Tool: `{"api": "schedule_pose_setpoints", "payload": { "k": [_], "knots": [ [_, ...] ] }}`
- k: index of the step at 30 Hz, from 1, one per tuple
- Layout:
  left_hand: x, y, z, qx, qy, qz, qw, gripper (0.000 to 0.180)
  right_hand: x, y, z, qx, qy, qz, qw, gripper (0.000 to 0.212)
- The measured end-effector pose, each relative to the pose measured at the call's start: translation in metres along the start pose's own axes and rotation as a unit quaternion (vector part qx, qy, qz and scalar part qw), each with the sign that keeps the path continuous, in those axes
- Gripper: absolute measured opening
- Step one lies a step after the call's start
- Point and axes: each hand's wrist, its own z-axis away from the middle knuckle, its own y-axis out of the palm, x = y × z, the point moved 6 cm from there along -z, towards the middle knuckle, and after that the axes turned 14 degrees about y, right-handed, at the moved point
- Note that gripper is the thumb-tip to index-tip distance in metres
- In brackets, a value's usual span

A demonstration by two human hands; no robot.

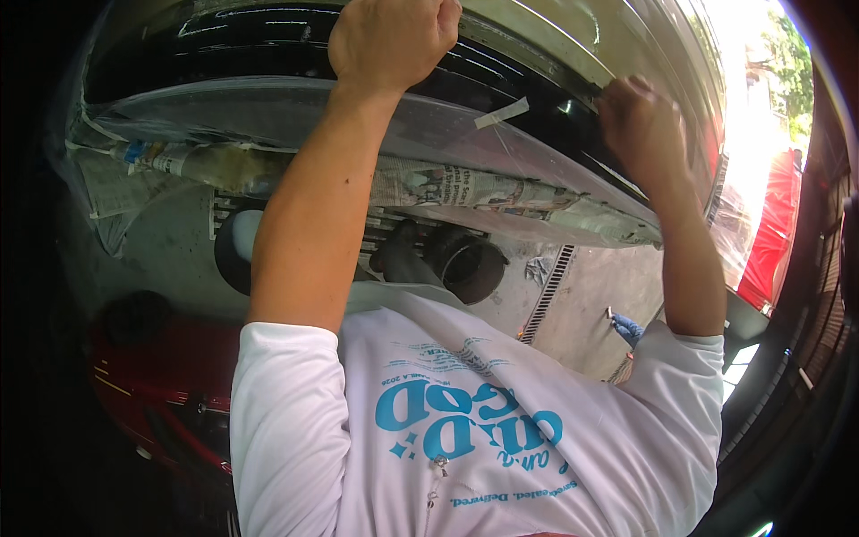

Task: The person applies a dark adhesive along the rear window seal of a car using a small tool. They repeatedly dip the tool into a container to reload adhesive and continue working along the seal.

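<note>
My left hand (394, 40) is closed in a fist against the upper part of a glossy black vehicle panel (206, 58); whatever it grips is hidden. My right hand (642, 125), slightly blurred, has its fingers curled at the right end of the same panel, where it meets a dull gold-beige surface (617, 31). What lies in those fingers does not show. Between the hands, a short strip of pale tape (503, 114) sticks to the panel's lower edge. Clear plastic film (447, 125) hangs below the black area.
Taped newspaper (456, 185) runs along the film's lower side. Beneath are a dark round bucket (467, 264), a floor drain grate (546, 295) and concrete floor (591, 304). A red vehicle (170, 385) stands at left. Another person's jeans-clad leg (628, 329) shows at right.
</note>
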Motion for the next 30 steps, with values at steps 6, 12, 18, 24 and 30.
{"api": "schedule_pose_setpoints", "payload": {
  "k": [6,12,18,24,30],
  "knots": [
    [-0.002,-0.005,-0.003,0.013,0.006,-0.008,1.000,0.019,-0.018,-0.011,-0.053,0.164,-0.080,-0.090,0.979,0.017],
    [0.007,0.006,0.003,-0.008,0.021,-0.003,1.000,0.018,-0.043,0.014,0.007,0.048,0.014,-0.085,0.995,0.017],
    [0.002,0.006,0.003,-0.021,0.040,-0.008,0.999,0.018,-0.034,0.008,0.007,0.031,0.019,-0.055,0.998,0.018],
    [0.006,0.010,0.004,-0.004,0.021,0.004,1.000,0.017,-0.042,0.011,-0.075,0.238,-0.023,-0.138,0.961,0.019],
    [0.006,0.003,0.001,0.001,0.027,-0.004,1.000,0.016,-0.048,0.011,-0.065,0.242,-0.050,-0.126,0.961,0.026]
  ]
}}
